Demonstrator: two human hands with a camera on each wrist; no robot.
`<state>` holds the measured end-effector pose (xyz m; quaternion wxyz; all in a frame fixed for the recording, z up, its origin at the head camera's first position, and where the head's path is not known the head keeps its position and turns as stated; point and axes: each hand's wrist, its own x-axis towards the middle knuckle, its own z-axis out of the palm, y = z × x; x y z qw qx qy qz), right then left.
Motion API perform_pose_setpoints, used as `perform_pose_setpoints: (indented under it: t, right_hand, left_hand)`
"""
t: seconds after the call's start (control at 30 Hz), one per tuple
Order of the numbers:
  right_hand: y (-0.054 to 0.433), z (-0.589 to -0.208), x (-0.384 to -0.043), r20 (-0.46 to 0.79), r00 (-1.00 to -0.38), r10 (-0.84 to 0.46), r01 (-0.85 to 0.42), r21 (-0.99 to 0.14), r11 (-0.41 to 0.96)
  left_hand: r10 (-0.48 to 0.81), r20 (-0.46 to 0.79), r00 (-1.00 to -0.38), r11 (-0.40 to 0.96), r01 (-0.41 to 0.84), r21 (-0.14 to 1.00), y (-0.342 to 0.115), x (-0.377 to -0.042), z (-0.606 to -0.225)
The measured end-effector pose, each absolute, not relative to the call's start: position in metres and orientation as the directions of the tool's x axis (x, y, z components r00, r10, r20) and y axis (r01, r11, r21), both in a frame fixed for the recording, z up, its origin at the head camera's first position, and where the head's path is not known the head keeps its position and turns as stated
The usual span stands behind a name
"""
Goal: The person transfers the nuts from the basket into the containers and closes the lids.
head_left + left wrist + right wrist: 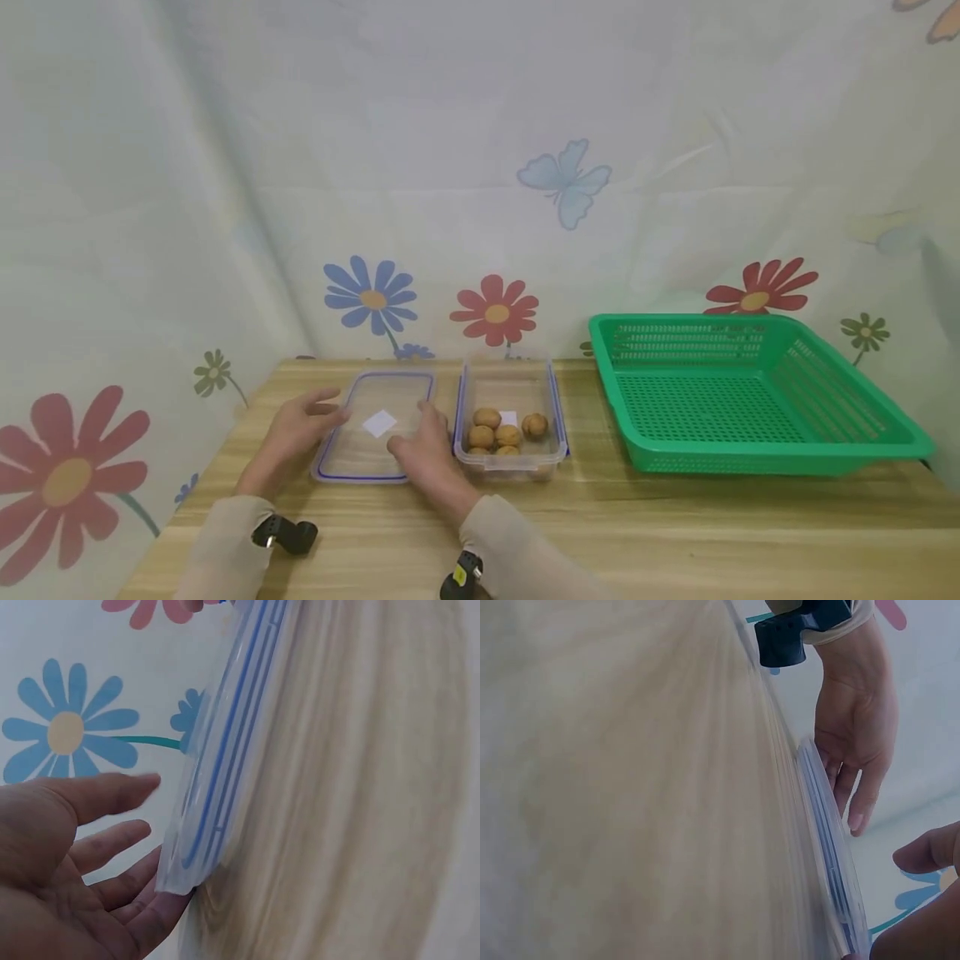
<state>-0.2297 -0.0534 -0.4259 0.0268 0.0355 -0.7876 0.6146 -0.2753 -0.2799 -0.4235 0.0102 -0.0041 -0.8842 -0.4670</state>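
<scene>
A clear plastic lid edged with a blue seal lies flat on the table, a white square label in its middle. My left hand is at the lid's left edge; in the left wrist view its lower fingertips touch the lid's rim while the thumb stays apart. At the right edge is my right hand, thumb and fingers spread. In the right wrist view, its thumb is raised off the lid. Just right of that hand stands a clear container with several walnuts inside.
A green perforated plastic basket stands on the right side of the wooden table. Behind the table hangs a pale curtain printed with flowers and a butterfly. Black wrist cameras are strapped over the sleeves.
</scene>
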Motion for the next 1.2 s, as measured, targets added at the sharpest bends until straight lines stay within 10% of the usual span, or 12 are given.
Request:
perform_pose_setpoints:
  t: [1.2]
  right_hand:
    - [-0.025, -0.382, -0.230, 0.262, -0.959, -0.112, -0.276, -0.951, 0.140]
  left_hand:
    - [-0.083, 0.064, -0.995, 0.531, 0.010, 0.847, -0.302, -0.255, -0.365]
